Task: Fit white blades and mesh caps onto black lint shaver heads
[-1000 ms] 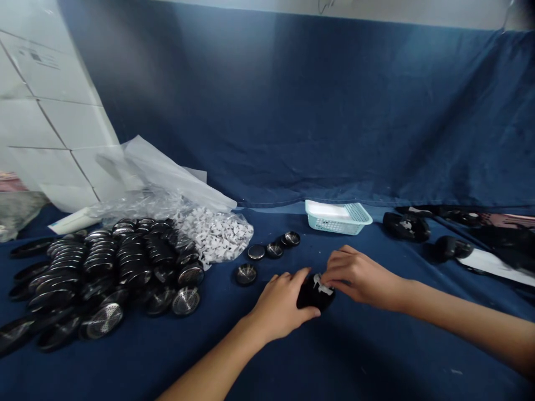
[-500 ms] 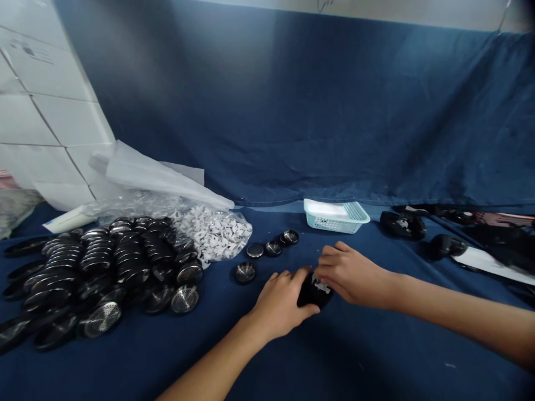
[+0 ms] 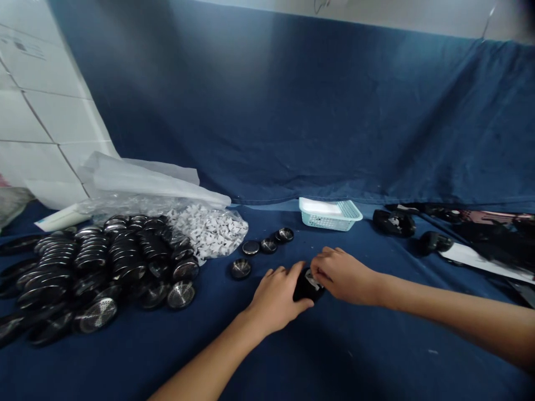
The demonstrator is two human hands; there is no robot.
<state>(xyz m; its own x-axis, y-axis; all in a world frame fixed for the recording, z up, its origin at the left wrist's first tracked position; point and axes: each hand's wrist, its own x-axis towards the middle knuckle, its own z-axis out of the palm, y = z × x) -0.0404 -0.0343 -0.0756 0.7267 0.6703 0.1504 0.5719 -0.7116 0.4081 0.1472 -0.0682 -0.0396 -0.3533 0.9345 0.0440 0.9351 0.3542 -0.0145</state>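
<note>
Fingers and thumb of my left hand are wrapped round the left side of a black rounded part on the blue cloth. A small whitish piece shows in the top of that part. Over its right edge, my right hand is closed, fingertips pressed together at the whitish piece. What lies between those fingertips is hidden. Left of my hands is a round black perforated disc, and a few similar discs lie just behind it.
Many black discs with shiny rims are stacked at the left. Behind them a clear plastic bag holds small white pieces. A light blue basket stands at the back. More black parts and a white strip lie at the right.
My right hand has curled slightly over the black part, its fingertips still at the whitish piece. The left hand keeps its hold. The whole view has shifted a little.
</note>
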